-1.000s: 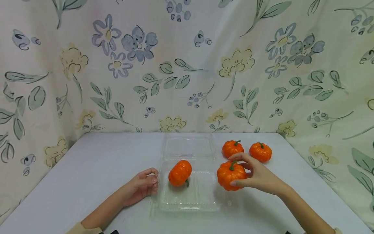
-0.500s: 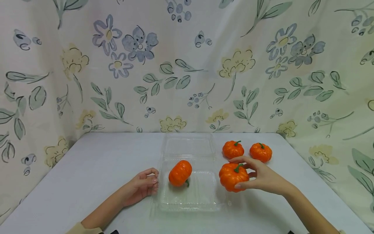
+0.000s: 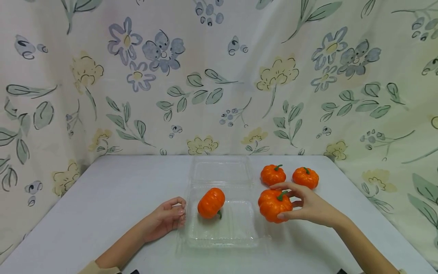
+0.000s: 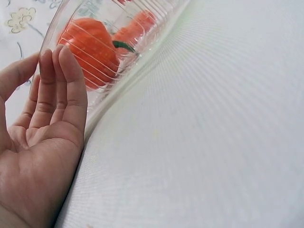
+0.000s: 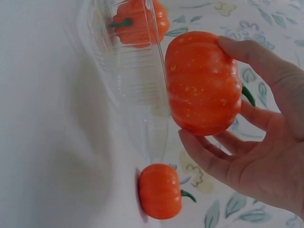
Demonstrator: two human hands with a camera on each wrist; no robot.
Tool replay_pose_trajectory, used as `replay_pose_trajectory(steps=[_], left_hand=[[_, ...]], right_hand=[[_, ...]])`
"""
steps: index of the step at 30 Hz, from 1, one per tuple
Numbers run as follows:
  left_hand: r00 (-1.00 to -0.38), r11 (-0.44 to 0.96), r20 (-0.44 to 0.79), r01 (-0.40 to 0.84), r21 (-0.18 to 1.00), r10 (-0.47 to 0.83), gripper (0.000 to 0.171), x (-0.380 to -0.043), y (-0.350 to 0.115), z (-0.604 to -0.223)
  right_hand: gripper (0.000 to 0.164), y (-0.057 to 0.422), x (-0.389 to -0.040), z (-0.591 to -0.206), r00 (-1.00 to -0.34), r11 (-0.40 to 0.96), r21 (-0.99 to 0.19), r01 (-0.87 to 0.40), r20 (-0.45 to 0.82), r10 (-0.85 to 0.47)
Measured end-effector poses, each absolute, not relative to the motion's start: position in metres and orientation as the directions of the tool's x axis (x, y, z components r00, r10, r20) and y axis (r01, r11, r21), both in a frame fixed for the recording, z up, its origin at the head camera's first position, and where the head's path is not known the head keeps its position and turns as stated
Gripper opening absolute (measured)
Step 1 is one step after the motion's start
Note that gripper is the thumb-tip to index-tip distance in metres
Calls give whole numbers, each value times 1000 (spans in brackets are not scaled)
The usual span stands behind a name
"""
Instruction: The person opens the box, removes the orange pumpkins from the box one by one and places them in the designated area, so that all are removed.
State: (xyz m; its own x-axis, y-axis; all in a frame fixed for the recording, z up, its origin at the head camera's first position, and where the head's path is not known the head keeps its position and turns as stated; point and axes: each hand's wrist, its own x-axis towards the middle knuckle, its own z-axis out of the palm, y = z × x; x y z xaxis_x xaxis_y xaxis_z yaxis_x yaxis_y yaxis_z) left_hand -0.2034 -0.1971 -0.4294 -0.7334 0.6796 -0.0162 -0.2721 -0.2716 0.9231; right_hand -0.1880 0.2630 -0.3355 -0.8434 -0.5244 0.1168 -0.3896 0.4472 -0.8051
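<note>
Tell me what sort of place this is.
Probably an indoor tabletop work area, perhaps staged: a white table, a floral cloth hanging behind it, and a clear plastic container set out on top.

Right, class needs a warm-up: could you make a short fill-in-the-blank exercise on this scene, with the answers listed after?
1. The right hand holds an orange pumpkin with a ____ stem.
2. Exactly ____ pumpkin lies inside the clear container.
3. Beyond the right hand, ____ more pumpkins sit on the white table.
4. Of the container's left and right edges, the left hand is at the ____ one.

Missing words: green; one; two; left.
</note>
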Motion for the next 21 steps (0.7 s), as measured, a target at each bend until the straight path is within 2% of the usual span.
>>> replay_pose_trajectory(steps=[21], left_hand=[[-739, -284, 13, -242, 928, 673, 19, -204, -197, -432]], right_hand=[[59, 277, -196, -336, -907, 560, -746, -361, 141, -396]])
